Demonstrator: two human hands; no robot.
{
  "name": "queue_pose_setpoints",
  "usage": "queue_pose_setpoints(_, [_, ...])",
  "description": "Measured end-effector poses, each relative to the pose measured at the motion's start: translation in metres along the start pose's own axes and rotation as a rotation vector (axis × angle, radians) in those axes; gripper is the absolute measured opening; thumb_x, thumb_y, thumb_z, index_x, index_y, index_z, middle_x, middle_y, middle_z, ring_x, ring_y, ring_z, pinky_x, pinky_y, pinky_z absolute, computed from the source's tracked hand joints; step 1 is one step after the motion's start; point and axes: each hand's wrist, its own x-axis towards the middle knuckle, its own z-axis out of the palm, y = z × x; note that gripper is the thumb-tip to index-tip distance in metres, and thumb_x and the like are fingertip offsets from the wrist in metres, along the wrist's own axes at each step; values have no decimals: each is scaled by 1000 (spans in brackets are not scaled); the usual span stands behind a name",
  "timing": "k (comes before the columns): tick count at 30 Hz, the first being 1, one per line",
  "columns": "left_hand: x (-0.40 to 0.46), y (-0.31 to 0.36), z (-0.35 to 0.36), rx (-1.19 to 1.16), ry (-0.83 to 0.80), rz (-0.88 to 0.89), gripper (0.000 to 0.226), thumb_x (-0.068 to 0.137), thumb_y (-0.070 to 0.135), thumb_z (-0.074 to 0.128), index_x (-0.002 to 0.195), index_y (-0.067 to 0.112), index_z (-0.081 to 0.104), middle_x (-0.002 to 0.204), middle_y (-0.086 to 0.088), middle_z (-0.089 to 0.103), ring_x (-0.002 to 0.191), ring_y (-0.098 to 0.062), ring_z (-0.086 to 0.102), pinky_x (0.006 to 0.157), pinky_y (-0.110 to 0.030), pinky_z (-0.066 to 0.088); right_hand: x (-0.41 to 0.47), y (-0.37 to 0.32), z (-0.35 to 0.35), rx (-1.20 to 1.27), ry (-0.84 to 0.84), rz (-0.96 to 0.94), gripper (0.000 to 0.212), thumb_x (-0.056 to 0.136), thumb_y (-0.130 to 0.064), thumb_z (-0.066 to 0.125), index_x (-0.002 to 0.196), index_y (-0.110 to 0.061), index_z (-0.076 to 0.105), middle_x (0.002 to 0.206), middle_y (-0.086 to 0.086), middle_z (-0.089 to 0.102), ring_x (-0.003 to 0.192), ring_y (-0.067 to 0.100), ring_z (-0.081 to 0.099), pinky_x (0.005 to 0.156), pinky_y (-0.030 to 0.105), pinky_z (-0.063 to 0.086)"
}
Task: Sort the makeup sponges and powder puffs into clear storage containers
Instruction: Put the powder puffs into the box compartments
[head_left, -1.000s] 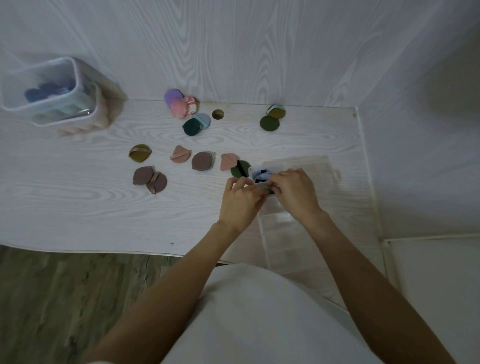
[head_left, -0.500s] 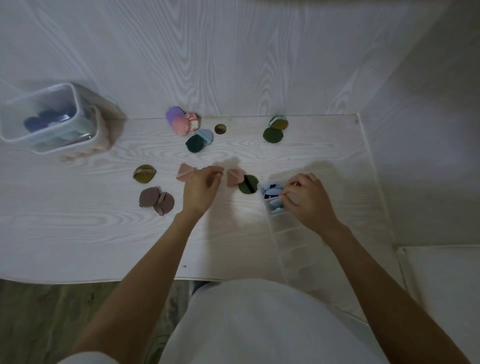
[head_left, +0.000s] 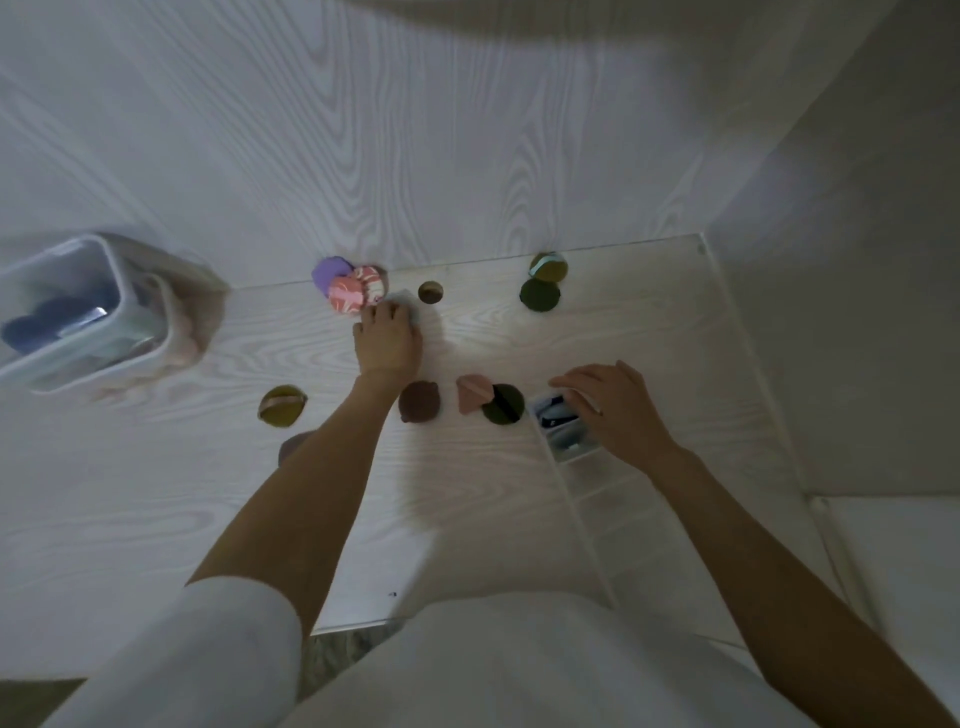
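Note:
Puffs and sponges lie scattered on the white table (head_left: 156, 493). My left hand (head_left: 387, 338) reaches to the back, fingers curled down over a pale blue puff (head_left: 409, 305) beside the pink patterned sponges (head_left: 353, 296) and a purple puff (head_left: 327, 270). My right hand (head_left: 613, 405) rests with straight fingers on the far compartment of the clear divided organizer (head_left: 587, 499), which holds blue puffs (head_left: 556, 415). Near it lie a dark green puff (head_left: 506, 405), a pink wedge (head_left: 472, 395) and a brown puff (head_left: 420, 402).
A clear tub (head_left: 130, 291) with dark blue puffs stands at the far left. An olive puff (head_left: 283, 408) and a mauve one (head_left: 293, 444), half hidden by my forearm, lie at left. A small brown round (head_left: 430, 292) and green puffs (head_left: 540, 296) lie by the back wall.
My left hand left the organizer and travelled left and back to the pale blue puff by the wall. My right hand stayed on the organizer. The camera tilted up.

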Motion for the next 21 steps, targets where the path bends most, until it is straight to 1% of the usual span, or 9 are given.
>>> queue_pose_setpoints(3, [-9, 4, 2, -78, -22, 78, 28, 94, 24, 45, 109, 13, 65, 111, -14, 61, 98, -32, 56, 83, -40, 40, 0, -1, 2, 27, 17, 12, 34, 92, -28, 38, 110, -23, 66, 111, 3, 65, 107, 22, 57, 107, 46, 24])
queue_pose_setpoints(5, [-16, 0, 3, -166, 6, 82, 22, 92, 20, 49, 103, 14, 68, 104, -13, 65, 92, -33, 58, 81, -39, 42, -2, -2, 3, 41, 14, 4, 33, 92, -28, 38, 110, -23, 66, 112, 3, 64, 107, 21, 56, 107, 46, 23])
queue_pose_setpoints(7, [-17, -5, 2, -222, 101, 65, 21, 88, 12, 52, 105, 7, 65, 106, -18, 61, 95, -36, 55, 80, -42, 44, -3, -2, 4, 43, 13, -18, 31, 92, -28, 40, 109, -24, 65, 111, 1, 64, 107, 21, 57, 107, 46, 23])
queue_pose_setpoints(9, [-14, -7, -1, -263, 141, -12, 30, 86, 10, 55, 115, 2, 56, 114, -22, 53, 104, -37, 49, 83, -44, 44, -3, -1, 5, 42, 2, -34, 28, 94, -25, 43, 110, -25, 65, 111, 0, 64, 107, 20, 56, 108, 46, 23])
queue_pose_setpoints(11, [-9, -5, -1, -300, 78, -99, 44, 87, 15, 56, 128, 4, 46, 125, -22, 46, 112, -37, 43, 89, -45, 42, -4, -1, 5, 44, -1, -35, 26, 95, -22, 45, 111, -25, 64, 112, 0, 63, 108, 19, 56, 109, 46, 21])
queue_pose_setpoints(13, [-3, -7, 2, -309, 3, -147, 49, 88, 21, 55, 133, 8, 41, 130, -20, 43, 115, -36, 40, 91, -46, 41, -3, -2, 6, 48, -3, -27, 30, 94, -25, 40, 111, -23, 65, 112, 1, 63, 108, 19, 55, 110, 45, 20])
queue_pose_setpoints(16, [-1, -7, 5, -331, 12, -148, 41, 89, 24, 53, 128, 14, 49, 125, -16, 50, 111, -33, 45, 89, -45, 43, -2, -4, 5, 57, -7, -9, 37, 92, -29, 34, 110, -23, 65, 112, 1, 63, 108, 18, 55, 111, 43, 19])
queue_pose_setpoints(18, [0, -1, 5, -328, 6, -147, 36, 88, 25, 56, 123, 15, 55, 122, -15, 54, 108, -34, 47, 88, -43, 42, -3, -4, 7, 71, 13, -10, 35, 92, -28, 36, 109, -22, 66, 111, 2, 64, 107, 19, 56, 111, 43, 19])
queue_pose_setpoints(21, [1, 9, 8, -305, 29, -185, 34, 85, 30, 63, 115, 14, 60, 124, -15, 50, 109, -33, 46, 89, -42, 40, -5, -3, 10, 90, 48, -18, 31, 93, -25, 41, 109, -21, 66, 111, 3, 64, 108, 20, 56, 111, 42, 17])
